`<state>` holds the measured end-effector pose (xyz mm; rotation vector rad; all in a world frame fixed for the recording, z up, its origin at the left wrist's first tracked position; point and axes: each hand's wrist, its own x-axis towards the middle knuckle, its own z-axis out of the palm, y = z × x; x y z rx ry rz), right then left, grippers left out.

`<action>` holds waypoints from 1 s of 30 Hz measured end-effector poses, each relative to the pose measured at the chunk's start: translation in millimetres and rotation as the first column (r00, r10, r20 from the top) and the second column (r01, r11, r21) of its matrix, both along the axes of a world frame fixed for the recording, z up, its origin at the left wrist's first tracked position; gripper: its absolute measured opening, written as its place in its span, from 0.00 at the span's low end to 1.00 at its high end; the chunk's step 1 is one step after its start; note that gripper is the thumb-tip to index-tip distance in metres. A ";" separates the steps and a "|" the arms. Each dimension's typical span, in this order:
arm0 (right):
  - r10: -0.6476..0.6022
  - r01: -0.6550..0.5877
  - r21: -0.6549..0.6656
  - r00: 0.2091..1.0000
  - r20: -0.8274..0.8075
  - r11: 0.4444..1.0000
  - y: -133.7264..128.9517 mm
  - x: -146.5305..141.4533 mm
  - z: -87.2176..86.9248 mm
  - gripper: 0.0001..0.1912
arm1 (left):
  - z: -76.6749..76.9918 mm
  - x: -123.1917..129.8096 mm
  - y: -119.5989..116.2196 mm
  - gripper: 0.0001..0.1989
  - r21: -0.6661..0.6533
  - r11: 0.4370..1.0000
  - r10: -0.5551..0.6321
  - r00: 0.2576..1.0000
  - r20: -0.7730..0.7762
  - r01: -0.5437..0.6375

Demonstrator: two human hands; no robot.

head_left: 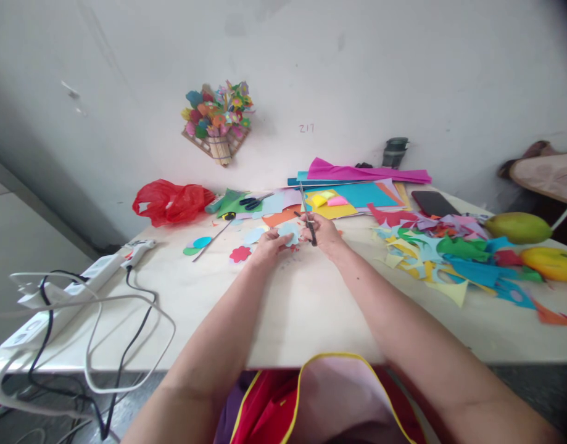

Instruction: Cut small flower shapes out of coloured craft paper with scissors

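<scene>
My left hand pinches a pale blue paper flower at the middle of the table. In my right hand is a pair of scissors with dark handles, its blades pointing up and away from me. The fingertips of that hand are close to the flower's right edge; whether they touch it I cannot tell. Left of my left hand lies a red paper flower, with another pale blue paper piece behind it. Small paper bits are scattered on the table below the flower.
Colourful paper scraps and two mango-like fruits lie to the right, near a phone. Behind are coloured sheets, dark-handled scissors and a red plastic bag. A power strip with tangled cables fills the left edge.
</scene>
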<state>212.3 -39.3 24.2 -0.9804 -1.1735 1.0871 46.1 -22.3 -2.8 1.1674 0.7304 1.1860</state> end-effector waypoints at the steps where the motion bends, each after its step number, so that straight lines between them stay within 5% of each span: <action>1: 0.005 -0.005 -0.001 1.000 -0.006 1.000 0.0 0.3 -0.1 0.21 | -0.3 -0.4 -0.9 0.21 0.007 1.000 0.008 1.000 -0.002 -0.008; 9: 0.129 -0.125 -0.066 0.990 0.054 0.990 -1.7 12.9 -0.6 0.26 | 3.9 -2.0 -0.8 0.21 -0.012 0.999 0.043 0.995 0.090 -0.042; 19: 0.329 -0.299 -0.143 0.898 0.292 0.944 -3.6 19.0 -3.9 0.17 | 2.4 -4.1 2.6 0.20 -0.019 0.993 0.120 0.987 0.102 -0.119; 30: 0.387 -0.329 -0.218 0.858 0.337 0.919 -3.1 15.9 -5.1 0.13 | 6.7 -1.8 0.1 0.17 -0.062 0.985 0.170 0.976 0.138 -0.162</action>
